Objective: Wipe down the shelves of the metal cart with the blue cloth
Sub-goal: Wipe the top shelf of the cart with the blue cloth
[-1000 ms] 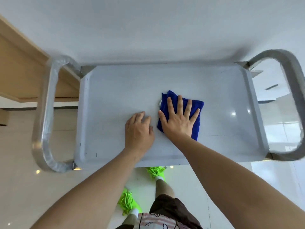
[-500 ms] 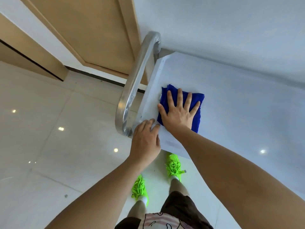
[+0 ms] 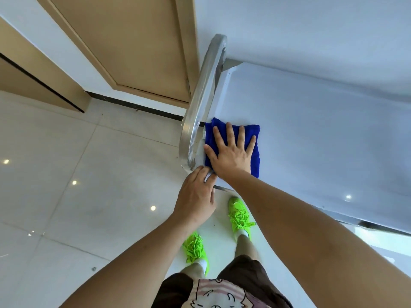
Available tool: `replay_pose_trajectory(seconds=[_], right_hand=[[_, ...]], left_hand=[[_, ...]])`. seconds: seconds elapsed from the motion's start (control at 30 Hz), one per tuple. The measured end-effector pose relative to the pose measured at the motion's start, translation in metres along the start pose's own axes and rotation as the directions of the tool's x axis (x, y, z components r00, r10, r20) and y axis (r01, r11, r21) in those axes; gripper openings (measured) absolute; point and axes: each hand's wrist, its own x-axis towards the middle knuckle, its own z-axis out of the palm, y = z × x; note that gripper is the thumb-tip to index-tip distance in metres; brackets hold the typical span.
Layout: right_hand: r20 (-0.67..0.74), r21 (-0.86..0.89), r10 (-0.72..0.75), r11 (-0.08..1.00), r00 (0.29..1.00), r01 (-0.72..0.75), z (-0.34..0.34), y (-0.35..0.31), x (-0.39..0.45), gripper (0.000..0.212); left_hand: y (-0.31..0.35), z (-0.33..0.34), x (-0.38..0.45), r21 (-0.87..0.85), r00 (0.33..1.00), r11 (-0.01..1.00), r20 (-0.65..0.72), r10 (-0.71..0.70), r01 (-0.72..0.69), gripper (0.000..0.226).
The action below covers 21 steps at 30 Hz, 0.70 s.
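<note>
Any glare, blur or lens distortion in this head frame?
Head view: wide-angle bending curves the cart handle and door frame; small ceiling-light glints dot the floor tiles and the shelf; blue cloth and right hand look sharp, no motion blur.

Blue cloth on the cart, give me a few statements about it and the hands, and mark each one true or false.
1. The right hand lies flat with spread fingers on the blue cloth. True.
2. The cloth sits in the middle of the top shelf. False: it is at the shelf's left end, against the cart handle.
3. The left hand rests at the shelf's near left corner. True.
4. The left hand is holding the cloth. False: only the right hand is on it.
5. The person wears bright green shoes. True.
6. The cloth is bunched into a ball. False: it lies flat, folded.
</note>
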Motion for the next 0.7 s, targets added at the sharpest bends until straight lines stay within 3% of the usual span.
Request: replay_pose_trajectory(seconds=[0.2,0.33,0.7], right_hand=[[0.009,0.032,0.036,0.999,0.999,-0.037,0.007,0.007,-0.039,0.068],[0.017,0.026,-0.009,1.0,1.0,0.008,0.004,0.028,-0.051,0.068],[-0.029,0.021,0.077,0.997,0.997,-0.076,-0.016,0.167,-0.074,0.069]], left_hand=[[0.007,-0.005,-0.007,-0.011,1.0,1.0,0.012,0.001,-0.001,0.028],[0.021,-0.004,-0.005,0.01,0.998,0.999,0.034,0.052,-0.052,0.034],[0.13,0.037,0.026,0.042,0.998,0.998,0.039,0.051,-0.053,0.018]])
